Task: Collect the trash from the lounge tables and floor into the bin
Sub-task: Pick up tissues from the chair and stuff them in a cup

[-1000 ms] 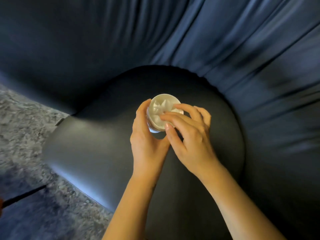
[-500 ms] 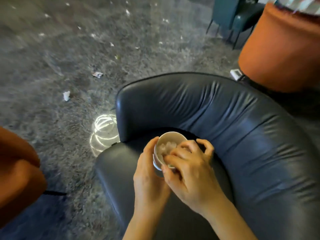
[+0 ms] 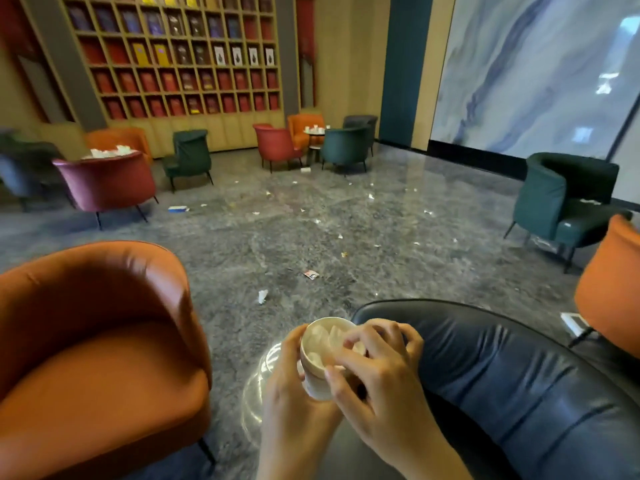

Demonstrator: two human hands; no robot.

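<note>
Head: left hand [image 3: 294, 389] and right hand [image 3: 379, 386] grip cup [image 3: 313, 380].

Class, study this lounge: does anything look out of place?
White paper scraps and a red wrapper litter the floor, crumpled tissue piles up behind the maroon chair, and the paper cup in the left hand, right hand at its rim, is stuffed with wadded paper.

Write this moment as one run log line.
left hand: grips paper cup; right hand: fingers curled over its mouth; inside: crumpled tissue; floor: litter scattered
</note>
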